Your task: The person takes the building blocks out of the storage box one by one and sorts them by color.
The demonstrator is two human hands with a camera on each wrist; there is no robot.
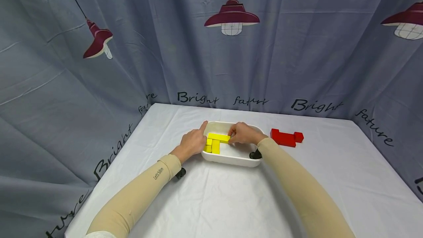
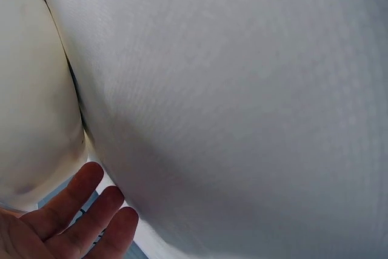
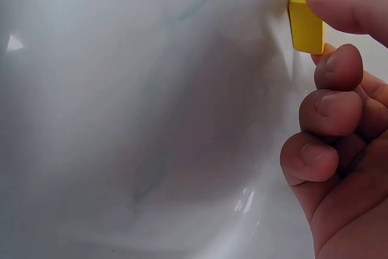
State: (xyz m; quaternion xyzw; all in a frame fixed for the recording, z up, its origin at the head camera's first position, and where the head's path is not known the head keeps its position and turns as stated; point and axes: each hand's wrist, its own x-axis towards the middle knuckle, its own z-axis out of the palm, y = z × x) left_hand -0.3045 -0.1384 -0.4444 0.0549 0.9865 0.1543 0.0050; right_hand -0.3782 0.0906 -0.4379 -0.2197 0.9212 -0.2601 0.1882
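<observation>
A white tray (image 1: 231, 160) stands on the table with several yellow blocks at its left end. My right hand (image 1: 245, 133) reaches inside it. Thumb and index finger pinch the right end of a long yellow block (image 1: 218, 137), which lies crosswise above an upright-lying yellow block (image 1: 215, 147). In the right wrist view, the thumb is on that block's (image 3: 308, 25) side, with the other fingers curled beneath. My left hand (image 1: 193, 141) rests at the tray's left rim, index finger extended along it. In the left wrist view, three loosely bent fingers (image 2: 91, 216) show beside the tray's outer wall (image 2: 36, 107).
Several red blocks (image 1: 285, 139) sit together on the white tablecloth (image 1: 211, 205), right of the tray. A grey curtain (image 1: 185, 61) printed with lamps hangs behind and along the sides. A black wrist device (image 1: 256, 154) overlaps the tray's front right corner.
</observation>
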